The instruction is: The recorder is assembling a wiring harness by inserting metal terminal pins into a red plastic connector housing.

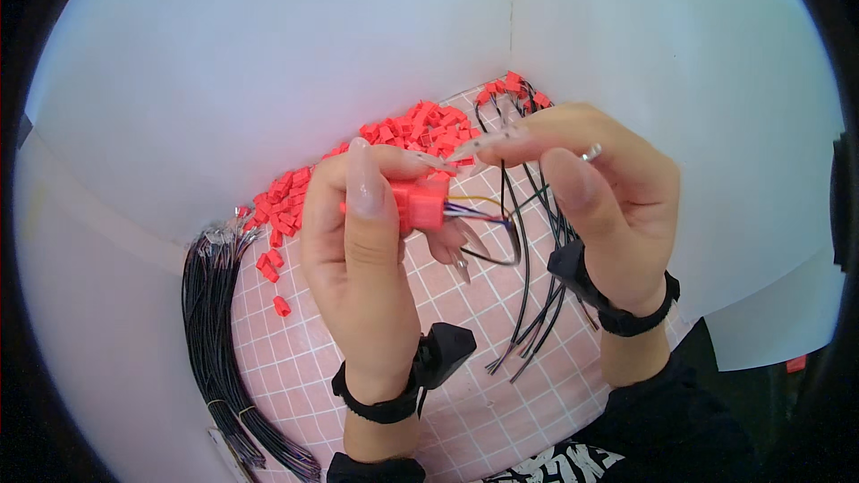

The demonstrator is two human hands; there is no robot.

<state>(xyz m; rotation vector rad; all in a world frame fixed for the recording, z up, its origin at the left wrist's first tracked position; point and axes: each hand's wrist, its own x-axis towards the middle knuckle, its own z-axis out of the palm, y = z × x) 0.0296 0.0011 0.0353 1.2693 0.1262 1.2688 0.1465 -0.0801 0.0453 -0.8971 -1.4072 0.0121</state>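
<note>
My left hand [362,259] is closed around a red plastic connector housing [425,203], gripping it between thumb and fingers. Thin coloured wires [474,207], yellow, blue and white among them, enter the right side of the housing. They come from a black cable that loops below it. A green wire [530,200] stands away from the housing and runs toward my right thumb; its end is not clear. My right hand [617,197] is raised, fingers stretched left close to the housing, thumb apart from them. Whether its fingertips touch the housing or a wire is hard to see.
A pile of loose red housings [420,130] lies along the back of the pink tiled mat [465,340]. A thick bundle of black cables [210,331] curves down the left side. Cables with red housings [513,82] on their ends lie at the back right. Pale walls enclose the mat.
</note>
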